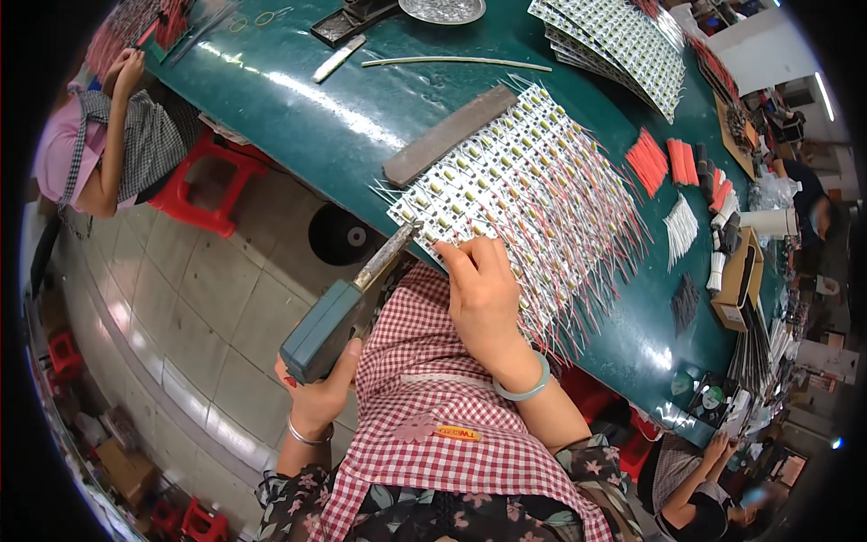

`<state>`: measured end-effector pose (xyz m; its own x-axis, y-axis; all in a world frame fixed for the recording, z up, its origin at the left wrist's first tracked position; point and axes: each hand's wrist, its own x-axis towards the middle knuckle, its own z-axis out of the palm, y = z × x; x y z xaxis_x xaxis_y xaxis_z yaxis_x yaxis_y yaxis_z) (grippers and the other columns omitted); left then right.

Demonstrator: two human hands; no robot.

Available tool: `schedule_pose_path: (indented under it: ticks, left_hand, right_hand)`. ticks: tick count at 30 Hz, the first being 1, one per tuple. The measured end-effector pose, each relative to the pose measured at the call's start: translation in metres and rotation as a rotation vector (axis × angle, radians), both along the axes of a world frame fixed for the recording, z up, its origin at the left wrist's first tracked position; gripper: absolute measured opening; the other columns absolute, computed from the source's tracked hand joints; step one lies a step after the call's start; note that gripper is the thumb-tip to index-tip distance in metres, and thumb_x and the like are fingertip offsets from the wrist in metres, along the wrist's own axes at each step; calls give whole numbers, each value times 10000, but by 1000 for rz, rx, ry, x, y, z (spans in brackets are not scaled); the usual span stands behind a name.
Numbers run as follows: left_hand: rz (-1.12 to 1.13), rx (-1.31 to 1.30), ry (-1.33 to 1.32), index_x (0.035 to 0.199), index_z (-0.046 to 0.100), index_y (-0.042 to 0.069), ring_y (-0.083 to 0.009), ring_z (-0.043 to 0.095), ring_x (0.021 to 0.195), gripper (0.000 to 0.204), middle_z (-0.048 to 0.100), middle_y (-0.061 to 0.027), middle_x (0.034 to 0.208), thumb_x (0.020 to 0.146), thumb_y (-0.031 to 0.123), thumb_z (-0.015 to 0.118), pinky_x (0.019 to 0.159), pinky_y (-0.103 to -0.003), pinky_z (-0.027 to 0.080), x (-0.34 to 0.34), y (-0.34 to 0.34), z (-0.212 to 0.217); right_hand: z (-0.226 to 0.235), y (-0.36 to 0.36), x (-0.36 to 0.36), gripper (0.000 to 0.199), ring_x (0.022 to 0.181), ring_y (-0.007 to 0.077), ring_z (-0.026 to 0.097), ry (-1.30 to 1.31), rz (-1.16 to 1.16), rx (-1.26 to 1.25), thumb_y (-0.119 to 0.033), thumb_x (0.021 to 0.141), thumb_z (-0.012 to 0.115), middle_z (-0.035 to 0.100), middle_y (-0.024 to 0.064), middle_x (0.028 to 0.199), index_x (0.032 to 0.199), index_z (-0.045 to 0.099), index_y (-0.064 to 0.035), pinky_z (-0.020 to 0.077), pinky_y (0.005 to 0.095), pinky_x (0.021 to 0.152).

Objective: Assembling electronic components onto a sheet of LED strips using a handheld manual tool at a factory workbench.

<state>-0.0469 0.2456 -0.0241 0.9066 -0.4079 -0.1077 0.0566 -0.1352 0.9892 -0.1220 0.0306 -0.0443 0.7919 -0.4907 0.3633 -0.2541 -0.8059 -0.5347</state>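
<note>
My left hand (318,393) is closed around the handle of a soldering gun (323,327) with a dark blue-green body. Its metal barrel points up and right, and the tip meets the near left corner of a white circuit board panel (492,172). Rows of small greenish parts cover that panel, and many thin red and white wires trail off its right side. My right hand (488,298) is pinched beside the soldering tip, over the panel's near edge, on what looks like a thin wire. Along the panel's far left edge lies a dark grey bar (449,135).
Stacked circuit panels (623,54) stand at the far right of the green table (298,99). Red wire bundles (647,163), white wires (681,230) and a cardboard box (742,280) lie rightward. A red stool (209,185) and co-workers sit around the table.
</note>
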Motion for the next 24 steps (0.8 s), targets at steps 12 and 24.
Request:
schedule_pose_path:
  ticks: [12, 24]
  left_hand:
    - [-28, 109, -40, 1028, 729, -57, -158, 684, 757, 269, 744, -94, 912, 803, 55, 825, 702, -274, 540, 1, 7, -6]
    - [-161, 154, -112, 981, 700, -61, -147, 663, 700, 229, 697, -100, 865, 789, 9, 802, 631, -264, 511, 4, 5, -2]
  right_hand:
    - [-4, 1, 0, 211, 795, 287, 579, -158, -6, -8, 75, 785, 712, 574, 102, 852, 971, 675, -16, 496, 391, 676]
    - [-9, -2, 2, 228, 727, 288, 563, -215, -85, -68, 84, 738, 763, 522, 107, 787, 884, 634, -33, 471, 398, 617]
